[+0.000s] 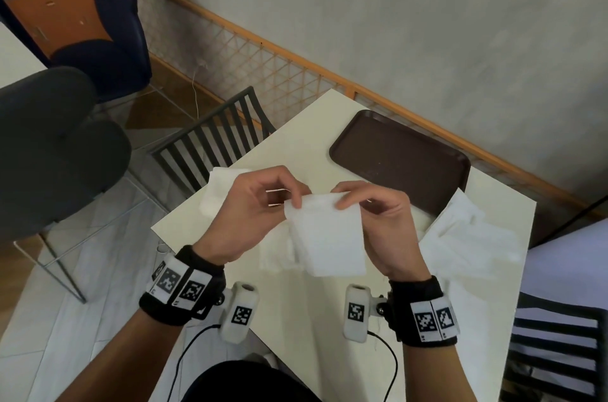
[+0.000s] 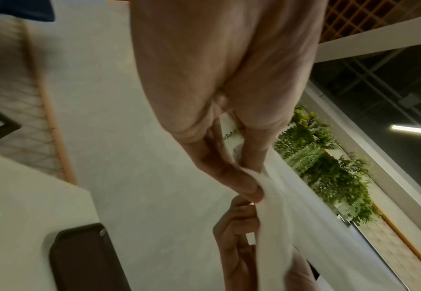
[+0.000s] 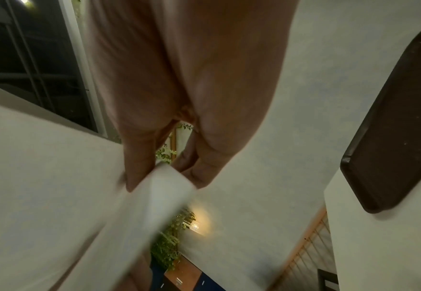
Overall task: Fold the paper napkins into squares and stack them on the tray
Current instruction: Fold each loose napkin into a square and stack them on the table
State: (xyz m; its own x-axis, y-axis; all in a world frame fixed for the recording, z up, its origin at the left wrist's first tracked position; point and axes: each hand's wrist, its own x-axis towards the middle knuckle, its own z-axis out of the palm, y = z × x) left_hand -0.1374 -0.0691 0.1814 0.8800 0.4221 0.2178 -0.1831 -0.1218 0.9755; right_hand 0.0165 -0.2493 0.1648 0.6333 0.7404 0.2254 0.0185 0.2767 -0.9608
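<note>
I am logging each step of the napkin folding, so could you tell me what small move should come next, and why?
Probably lower the napkin to the table and fold it across. The left hand and right hand pinch its top corners, it hangs as a long strip rather than a square, and the brown tray holds no napkins yet.

A cream desk [image 1: 296, 309] stands against a grey wall [image 1: 394, 7] fitted with a wooden lattice rail [image 1: 263, 63]. A black slatted chair [image 1: 214, 141] sits at the far-left edge. A dark padded chair [image 1: 59, 145] stands further left. Green foliage [image 2: 329, 173] hangs nearby.
</note>
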